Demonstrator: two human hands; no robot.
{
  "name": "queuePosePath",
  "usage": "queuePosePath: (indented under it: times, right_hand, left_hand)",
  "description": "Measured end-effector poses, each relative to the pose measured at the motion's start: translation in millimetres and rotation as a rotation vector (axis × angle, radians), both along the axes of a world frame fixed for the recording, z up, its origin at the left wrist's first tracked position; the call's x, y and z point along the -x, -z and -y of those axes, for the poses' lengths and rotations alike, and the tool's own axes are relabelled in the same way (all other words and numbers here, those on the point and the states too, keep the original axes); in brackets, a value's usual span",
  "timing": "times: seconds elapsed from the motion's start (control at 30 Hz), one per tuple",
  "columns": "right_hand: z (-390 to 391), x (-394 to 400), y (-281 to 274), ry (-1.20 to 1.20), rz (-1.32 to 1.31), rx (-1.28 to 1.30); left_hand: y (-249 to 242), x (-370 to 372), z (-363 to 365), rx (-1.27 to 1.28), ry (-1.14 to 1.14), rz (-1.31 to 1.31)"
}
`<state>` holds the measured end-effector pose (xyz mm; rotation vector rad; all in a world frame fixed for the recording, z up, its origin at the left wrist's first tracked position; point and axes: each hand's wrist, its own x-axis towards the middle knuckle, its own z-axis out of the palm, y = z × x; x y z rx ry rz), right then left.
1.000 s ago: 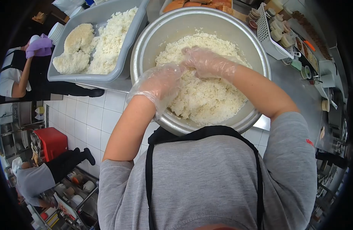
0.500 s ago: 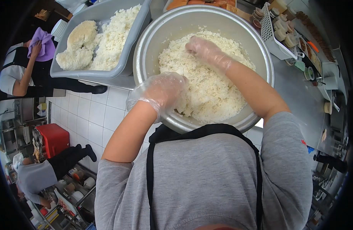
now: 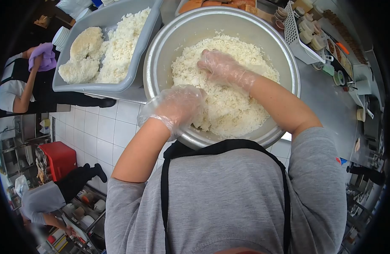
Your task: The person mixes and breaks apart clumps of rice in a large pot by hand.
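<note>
A wide metal pot (image 3: 155,63) full of loose cooked white rice (image 3: 241,114) stands in front of me. Both my hands wear thin clear plastic gloves. My right hand (image 3: 220,65) is in the upper middle of the pot, its fingers curled down into the rice. At the pot's left side, my left hand (image 3: 181,103) lies over the near rim against the rice; its fingertips are hidden from above.
A grey plastic tub (image 3: 138,59) with clumps of rice sits left of the pot. Orange food pieces (image 3: 229,5) lie beyond it. At right, a white basket (image 3: 298,44) of small containers stands on the steel counter (image 3: 326,101). Two people work at left, one with a purple cloth (image 3: 45,57).
My right hand has moved slightly down and left in the rice, closer to my left hand. My left hand stays at the pot's left side. The whole view has shifted a little.
</note>
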<state>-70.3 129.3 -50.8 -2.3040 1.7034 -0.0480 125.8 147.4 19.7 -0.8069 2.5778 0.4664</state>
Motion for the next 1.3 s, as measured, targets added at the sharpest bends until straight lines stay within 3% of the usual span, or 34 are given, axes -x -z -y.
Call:
queuePosePath:
  times: [0.13, 0.2, 0.23, 0.3, 0.4, 0.47, 0.73, 0.8, 0.93, 1.1, 1.3]
  right_hand:
    - [16, 14, -2, 0.018, 0.068, -0.027]
    - [9, 16, -8, 0.173, 0.311, -0.142]
    - [3, 17, -9, 0.173, 0.304, -0.138]
    - [-9, 15, -8, 0.078, 0.043, -0.041]
    - [-5, 17, -14, 0.021, -0.022, -0.166]
    - [-1, 18, -13, 0.004, -0.014, -0.171]
    - [17, 36, 16, -0.07, 0.05, -0.067]
    - [21, 45, 17, -0.063, 0.014, 0.124]
    - [20, 46, 9, 0.084, 0.081, 0.02]
    - [3, 38, -11, -0.084, -0.339, -0.029]
    - [22, 60, 10, -0.03, -0.032, 0.018]
  left_hand:
    - [-9, 4, 5, -0.036, -0.014, 0.01]
    - [-10, 4, 3, -0.075, -0.031, 0.046]
    - [-6, 3, 6, -0.051, -0.026, 0.008]
    - [1, -1, 9, -0.026, -0.022, -0.028]
    - [6, -4, 8, 0.002, 0.003, -0.094]
    - [-2, -1, 6, -0.057, -0.035, -0.001]
    - [7, -6, 2, -0.001, -0.004, -0.029]
    - [3, -4, 4, 0.016, -0.006, -0.032]
    - [5, -1, 9, -0.038, -0.035, -0.024]
    - [6, -4, 9, -0.011, 0.024, -0.044]
    - [10, -5, 6, -0.025, 0.006, -0.017]
